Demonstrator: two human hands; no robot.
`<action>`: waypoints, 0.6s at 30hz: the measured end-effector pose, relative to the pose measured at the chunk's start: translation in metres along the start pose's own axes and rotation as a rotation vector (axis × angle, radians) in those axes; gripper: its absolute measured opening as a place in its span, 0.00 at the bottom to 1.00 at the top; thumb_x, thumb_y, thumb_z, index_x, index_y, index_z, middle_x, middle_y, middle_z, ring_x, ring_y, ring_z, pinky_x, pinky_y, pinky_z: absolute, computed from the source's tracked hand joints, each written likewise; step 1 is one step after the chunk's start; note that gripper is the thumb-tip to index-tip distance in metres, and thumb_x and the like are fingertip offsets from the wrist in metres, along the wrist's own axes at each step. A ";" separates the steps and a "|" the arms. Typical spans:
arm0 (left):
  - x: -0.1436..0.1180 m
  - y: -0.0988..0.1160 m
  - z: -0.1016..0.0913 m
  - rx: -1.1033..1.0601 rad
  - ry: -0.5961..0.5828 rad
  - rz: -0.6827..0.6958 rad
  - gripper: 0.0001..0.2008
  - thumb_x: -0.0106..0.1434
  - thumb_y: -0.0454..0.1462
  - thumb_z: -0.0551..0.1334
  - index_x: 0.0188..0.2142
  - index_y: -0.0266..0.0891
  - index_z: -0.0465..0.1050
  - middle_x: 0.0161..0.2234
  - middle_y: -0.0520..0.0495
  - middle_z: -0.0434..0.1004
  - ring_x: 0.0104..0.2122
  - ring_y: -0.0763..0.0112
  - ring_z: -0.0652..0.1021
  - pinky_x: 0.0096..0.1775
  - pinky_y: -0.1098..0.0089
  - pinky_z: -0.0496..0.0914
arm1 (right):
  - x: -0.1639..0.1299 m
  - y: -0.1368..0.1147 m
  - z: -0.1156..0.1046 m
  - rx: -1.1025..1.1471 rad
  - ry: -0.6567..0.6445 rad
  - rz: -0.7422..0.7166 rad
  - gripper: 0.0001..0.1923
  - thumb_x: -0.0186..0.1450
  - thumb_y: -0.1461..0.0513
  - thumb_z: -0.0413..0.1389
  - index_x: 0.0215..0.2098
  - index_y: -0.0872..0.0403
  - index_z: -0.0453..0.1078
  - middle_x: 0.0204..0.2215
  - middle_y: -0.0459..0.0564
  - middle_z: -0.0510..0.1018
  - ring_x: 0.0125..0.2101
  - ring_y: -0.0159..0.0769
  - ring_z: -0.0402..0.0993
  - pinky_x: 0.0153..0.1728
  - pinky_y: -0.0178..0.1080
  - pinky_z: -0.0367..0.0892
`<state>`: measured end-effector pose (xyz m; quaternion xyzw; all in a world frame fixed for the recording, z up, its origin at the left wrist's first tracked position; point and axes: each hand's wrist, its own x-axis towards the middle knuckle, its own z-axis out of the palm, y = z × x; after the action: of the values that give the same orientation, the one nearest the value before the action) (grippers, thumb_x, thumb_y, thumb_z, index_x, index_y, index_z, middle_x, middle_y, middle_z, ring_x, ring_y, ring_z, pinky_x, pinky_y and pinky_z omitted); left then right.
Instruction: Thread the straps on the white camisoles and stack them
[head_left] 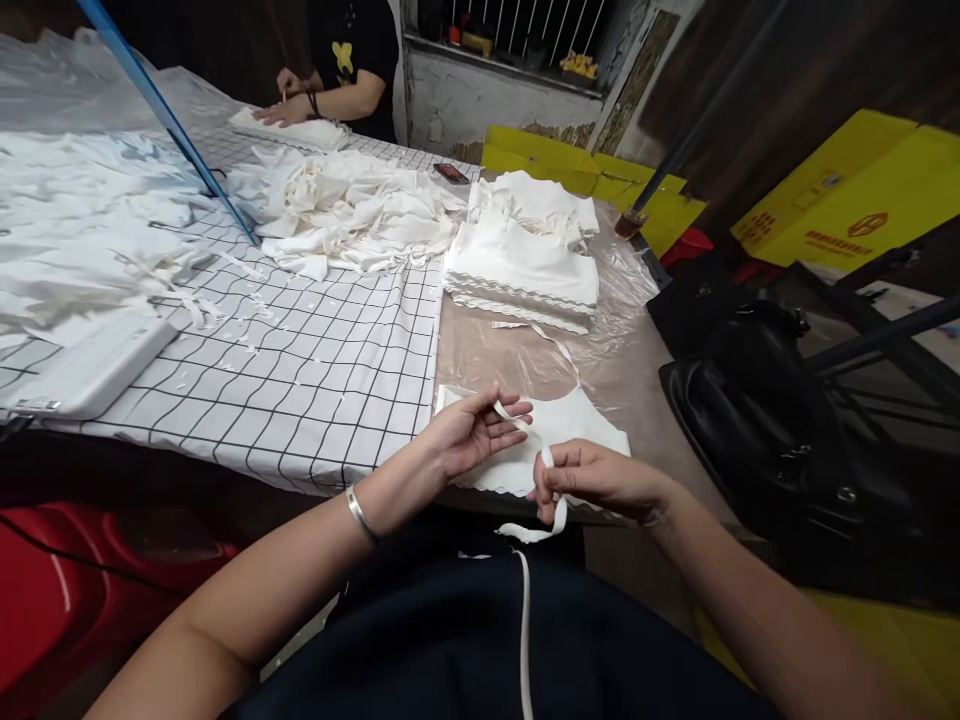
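A white camisole top (577,415) with a scalloped hem lies flat at the table's near edge, below my hands. My left hand (480,435) is palm up over it, its thumb pressed on a narrow white strap (514,416) and its other fingers stretched out. The strap runs across to my right hand (589,477), where bent fingers pinch it. Its loose end (529,533) hangs and curls below the right hand. Another thin strap lies on the table, running up from the top's right shoulder. The hands partly hide the garment's middle.
Stacked white tops (521,265) lie beyond my hands. White fabric heaps (360,210) cover the checked cloth (352,370). A white box-like device (97,370) is at left, a black bag (787,420) at right. A co-worker's hands (289,108) rest on white fabric across the table.
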<state>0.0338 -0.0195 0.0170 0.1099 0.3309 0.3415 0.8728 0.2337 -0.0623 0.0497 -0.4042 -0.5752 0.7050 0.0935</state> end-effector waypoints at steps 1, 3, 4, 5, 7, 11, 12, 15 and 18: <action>0.000 0.001 0.000 0.008 0.014 0.010 0.13 0.70 0.37 0.54 0.35 0.33 0.75 0.38 0.40 0.80 0.38 0.64 0.80 0.47 0.62 0.73 | 0.001 0.006 0.001 -0.055 0.092 0.001 0.24 0.61 0.44 0.62 0.37 0.57 0.73 0.29 0.52 0.78 0.33 0.39 0.74 0.40 0.41 0.66; -0.001 0.002 0.001 0.037 0.026 0.038 0.12 0.69 0.37 0.56 0.34 0.33 0.76 0.39 0.40 0.80 0.39 0.64 0.79 0.46 0.63 0.72 | 0.007 0.011 0.000 -0.246 0.397 -0.058 0.24 0.57 0.47 0.66 0.42 0.55 0.73 0.35 0.51 0.78 0.37 0.41 0.73 0.40 0.40 0.65; -0.001 0.002 0.002 0.058 0.026 0.049 0.12 0.69 0.36 0.57 0.33 0.34 0.76 0.39 0.41 0.80 0.39 0.64 0.79 0.45 0.64 0.72 | 0.013 0.010 -0.002 -0.331 0.554 -0.114 0.23 0.56 0.48 0.66 0.42 0.53 0.73 0.37 0.51 0.78 0.39 0.42 0.72 0.40 0.40 0.65; -0.002 0.002 0.003 0.082 0.025 0.062 0.11 0.68 0.36 0.58 0.33 0.34 0.77 0.39 0.42 0.80 0.39 0.65 0.79 0.44 0.65 0.72 | 0.022 0.007 -0.003 -0.379 0.665 -0.172 0.21 0.57 0.48 0.66 0.41 0.53 0.74 0.37 0.50 0.78 0.39 0.42 0.72 0.40 0.40 0.64; -0.002 0.002 0.004 0.133 0.044 0.089 0.10 0.67 0.37 0.59 0.35 0.36 0.78 0.38 0.44 0.79 0.36 0.69 0.77 0.41 0.69 0.71 | 0.041 0.001 -0.006 -0.356 0.677 -0.240 0.18 0.58 0.48 0.63 0.35 0.54 0.75 0.34 0.50 0.78 0.37 0.41 0.72 0.38 0.40 0.65; -0.001 0.010 0.004 0.208 0.115 0.094 0.09 0.67 0.39 0.60 0.38 0.37 0.79 0.33 0.47 0.78 0.28 0.74 0.74 0.33 0.74 0.69 | 0.067 -0.005 0.001 -0.041 0.404 -0.250 0.23 0.56 0.44 0.65 0.30 0.56 0.74 0.30 0.50 0.77 0.34 0.40 0.73 0.37 0.39 0.66; 0.000 0.014 0.002 0.212 0.109 0.077 0.10 0.67 0.39 0.60 0.38 0.37 0.78 0.32 0.46 0.78 0.28 0.73 0.75 0.32 0.73 0.70 | 0.066 -0.004 0.005 0.033 0.346 -0.251 0.23 0.56 0.44 0.65 0.30 0.57 0.73 0.31 0.50 0.78 0.34 0.39 0.73 0.39 0.39 0.65; 0.006 0.026 -0.003 0.190 0.064 0.051 0.10 0.68 0.39 0.57 0.40 0.36 0.75 0.36 0.41 0.79 0.34 0.64 0.79 0.36 0.65 0.74 | 0.048 0.001 0.017 0.206 0.191 -0.246 0.22 0.61 0.46 0.64 0.32 0.57 0.73 0.30 0.52 0.78 0.35 0.37 0.74 0.42 0.38 0.65; 0.015 0.037 -0.009 0.134 0.091 0.060 0.09 0.69 0.38 0.55 0.41 0.38 0.72 0.37 0.40 0.79 0.37 0.59 0.80 0.40 0.59 0.75 | 0.020 0.007 0.026 0.327 0.071 -0.231 0.19 0.65 0.48 0.62 0.35 0.58 0.74 0.29 0.52 0.79 0.34 0.35 0.75 0.42 0.37 0.66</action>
<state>0.0167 0.0182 0.0177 0.1622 0.3889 0.3495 0.8368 0.2058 -0.0716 0.0349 -0.3395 -0.4917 0.7592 0.2582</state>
